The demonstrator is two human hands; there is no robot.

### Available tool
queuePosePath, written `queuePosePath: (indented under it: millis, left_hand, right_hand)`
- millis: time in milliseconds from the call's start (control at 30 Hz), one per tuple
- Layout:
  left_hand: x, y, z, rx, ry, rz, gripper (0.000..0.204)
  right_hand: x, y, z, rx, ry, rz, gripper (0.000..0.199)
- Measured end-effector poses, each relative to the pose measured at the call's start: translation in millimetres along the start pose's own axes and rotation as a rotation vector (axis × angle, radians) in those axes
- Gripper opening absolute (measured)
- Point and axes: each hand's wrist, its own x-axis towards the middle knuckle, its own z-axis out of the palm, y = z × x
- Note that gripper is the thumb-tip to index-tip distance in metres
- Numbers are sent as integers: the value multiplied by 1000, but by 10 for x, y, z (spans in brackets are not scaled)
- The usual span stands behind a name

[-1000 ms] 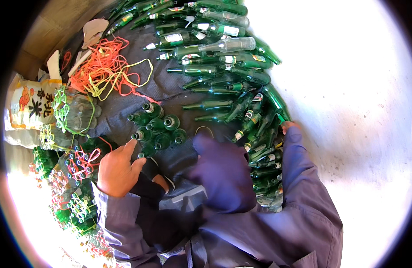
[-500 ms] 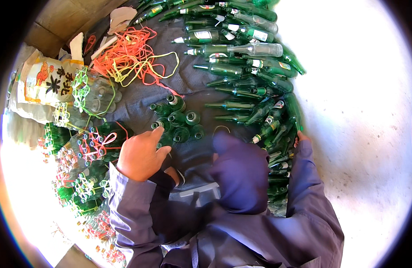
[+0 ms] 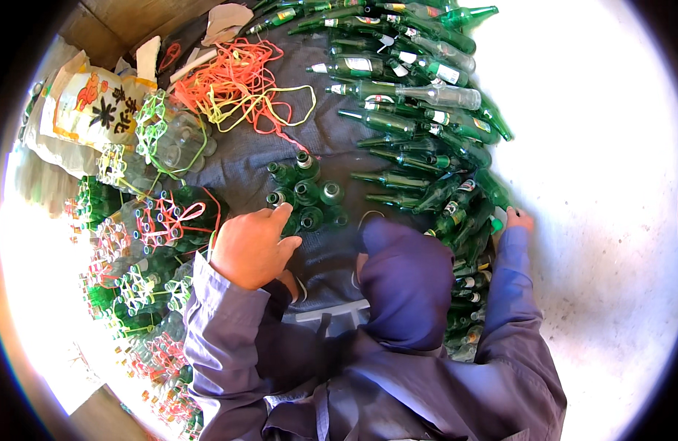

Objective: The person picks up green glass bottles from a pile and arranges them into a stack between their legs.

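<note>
My left hand lies over the near left side of several upright green bottles. Its thumb and forefinger are apart, with green glass between them; the other fingers are hidden. That hand appears to clasp one of these bottles. Out to the right, my right hand is at the outer edge of a long heap of lying green bottles. Its bent fingers meet the lower end of a slanting green bottle, and the grip is partly hidden. Some heaped bottles carry pale labels.
Orange and yellow plastic cord lies tangled at the far left. Bottle bundles tied with coloured cord line the left side, beside a printed sack. Dark cloth covers the ground. A pale floor extends right. My purple-clothed knee rises centrally.
The view has shifted, so most things appear farther right. My right hand has moved outward to the right, and the bottle at its fingers slants more. My left hand stays by the upright bottles.
</note>
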Motion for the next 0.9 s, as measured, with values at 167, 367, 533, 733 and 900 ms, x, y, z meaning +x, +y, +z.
queuePosePath:
  millis: [167,367,533,733,900]
  left_hand:
    - [-57,-50,-33,13,14,1,53]
    - [-167,-108,-95,-13,63,-23,53]
    - [-218,-170,-150,-33,83,-54,53]
    - [-273,-261,-195,-70,122,-85,52]
    - [-267,-300,-180,-72,130,-70,53]
  right_hand:
    - [132,-460,-224,-142,-74,-89,42]
    - [65,-990,-416,-242,-102,-220,41]
    - [-75,-1319,-605,-247,-92,-384,34]
    - [-525,-2131,-973,-170,-248,-500,30]
    - [-834,-2582,-876,17,-255,-739,23]
